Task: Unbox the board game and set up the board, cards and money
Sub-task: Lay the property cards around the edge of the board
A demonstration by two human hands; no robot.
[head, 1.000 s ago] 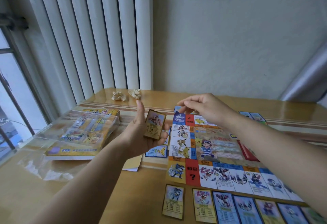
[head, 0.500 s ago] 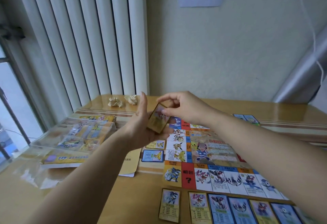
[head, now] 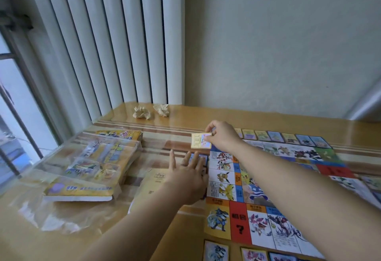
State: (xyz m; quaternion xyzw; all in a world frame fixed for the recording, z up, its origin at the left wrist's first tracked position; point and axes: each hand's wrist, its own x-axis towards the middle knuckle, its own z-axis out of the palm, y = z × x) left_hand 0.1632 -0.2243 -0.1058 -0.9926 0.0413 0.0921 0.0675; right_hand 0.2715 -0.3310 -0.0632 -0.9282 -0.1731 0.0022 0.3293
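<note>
Head view: right hand (head: 223, 137) pinch on card (head: 201, 140), left hand (head: 188, 176) flat.

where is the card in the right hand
Head view: the card is pinched in the right hand at the far-left corner of the board, beyond the left hand.
</note>
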